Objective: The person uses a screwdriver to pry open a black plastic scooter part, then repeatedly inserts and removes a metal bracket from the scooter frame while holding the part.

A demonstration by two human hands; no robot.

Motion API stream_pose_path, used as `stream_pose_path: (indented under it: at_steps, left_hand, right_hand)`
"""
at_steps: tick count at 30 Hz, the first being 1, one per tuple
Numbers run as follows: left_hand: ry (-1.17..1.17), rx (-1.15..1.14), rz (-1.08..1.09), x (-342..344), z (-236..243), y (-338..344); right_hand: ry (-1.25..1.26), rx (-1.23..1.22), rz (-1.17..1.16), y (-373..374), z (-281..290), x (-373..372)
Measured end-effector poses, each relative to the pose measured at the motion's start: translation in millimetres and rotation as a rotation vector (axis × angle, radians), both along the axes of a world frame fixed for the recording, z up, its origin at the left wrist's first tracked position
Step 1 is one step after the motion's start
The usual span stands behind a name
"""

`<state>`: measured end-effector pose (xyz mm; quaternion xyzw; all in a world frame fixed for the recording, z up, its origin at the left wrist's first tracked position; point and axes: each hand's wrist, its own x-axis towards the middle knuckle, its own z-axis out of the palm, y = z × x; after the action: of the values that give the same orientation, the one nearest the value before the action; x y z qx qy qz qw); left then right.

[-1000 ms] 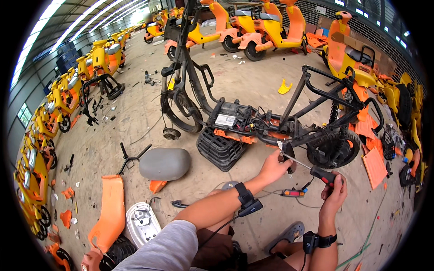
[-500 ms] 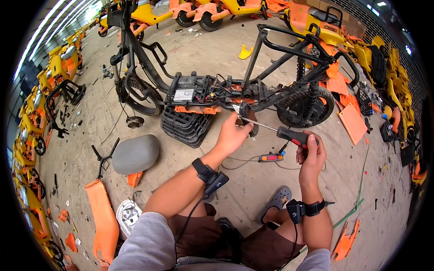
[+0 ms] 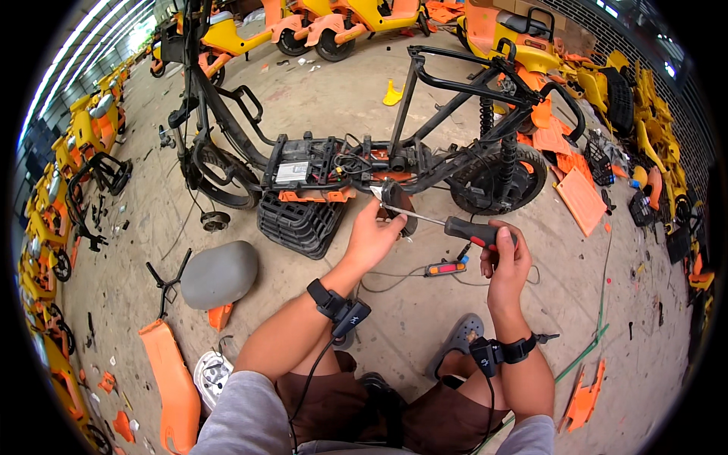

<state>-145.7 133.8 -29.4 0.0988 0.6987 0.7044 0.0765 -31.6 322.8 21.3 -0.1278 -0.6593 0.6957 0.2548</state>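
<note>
My right hand (image 3: 506, 256) is wrapped round the black and red handle of a screwdriver (image 3: 472, 230). The screwdriver's thin shaft points left, its tip end close to a dark round part (image 3: 393, 192) beside the low middle of a stripped scooter frame (image 3: 447, 171). My left hand (image 3: 373, 236) is closed at that part, thumb and fingers on its near side. Its fingers partly cover the spot where the shaft ends, so I cannot tell whether the tip touches a screw. A silver box (image 3: 293, 173) with cables sits in the frame's floor section.
Under the frame stands a black plastic crate (image 3: 299, 226). On the floor lie a grey seat (image 3: 220, 274), an orange panel (image 3: 168, 383), and a small red and grey device (image 3: 446, 268) on a cable. Yellow scooters (image 3: 371, 23) and heaped panels (image 3: 656, 136) line the sides.
The scene sits slightly farther left in the picture as the head view has turned a little. Both hands keep the same grip, with the screwdriver at the same part.
</note>
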Motion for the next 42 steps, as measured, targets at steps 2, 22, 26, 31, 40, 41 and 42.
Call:
stream_pose_path:
  at_steps: [2,22,26,31,40,41,42]
  left_hand:
    - [0.013,0.015,-0.008,-0.1,-1.7,1.4]
    - [0.112,-0.094,0.015,-0.8,-9.3,0.1]
    - [0.081,-0.248,0.022,0.7,-0.1,-4.1]
    - [0.13,-0.237,0.059,-3.3,-15.0,-2.8]
    - [0.167,-0.396,0.063,-2.2,-21.5,-0.3]
    - [0.181,-0.401,0.061,-0.5,-19.3,0.9]
    - [0.195,-0.406,0.058,-0.2,-16.6,2.7]
  right_hand:
    - [0.001,-0.006,-0.008,-0.7,1.4,0.9]
    - [-0.026,-0.024,-0.102,-3.9,1.8,0.5]
    - [-0.014,0.07,-0.029,0.0,0.5,5.2]
    - [0.05,0.185,0.041,4.9,-11.2,4.1]
    - [-0.037,0.157,0.036,6.6,-6.2,-0.6]
    - [-0.021,0.178,0.02,8.9,-10.0,-2.0]
    - [-0.005,0.198,0.004,11.0,-11.2,-2.8]
